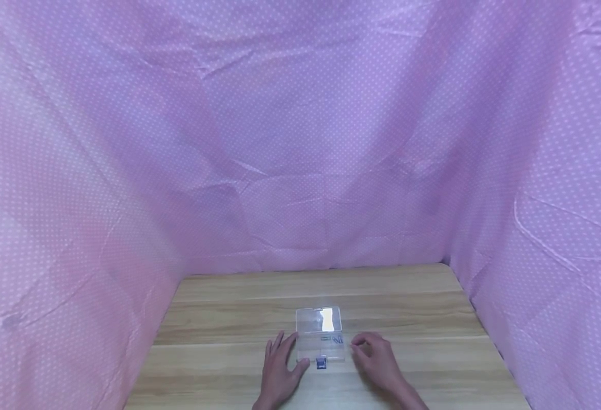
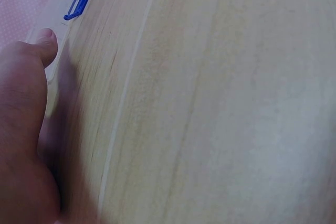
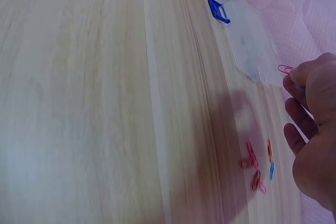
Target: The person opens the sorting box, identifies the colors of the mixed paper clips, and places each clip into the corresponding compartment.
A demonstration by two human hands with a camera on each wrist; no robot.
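A clear plastic box [image 1: 307,348] with its lid [image 1: 309,320] folded back lies on the wooden table. At its front edge is a blue latch [image 1: 321,363]. My left hand [image 1: 278,373] holds the box by its left end, thumb at the front corner and index finger near the hinge side. My right hand [image 1: 377,360], just off the box's right end, pinches a pink paper clip [image 3: 284,69] between thumb and index finger. Inside the box's right part lie blue clips [image 1: 338,340] and a small green piece [image 1: 326,338].
Several loose paper clips [image 3: 252,155], pink, red, orange and blue, lie on the table below my right hand. Pink dotted cloth [image 1: 321,222] hangs round the back and both sides of the wooden table [image 1: 218,319].
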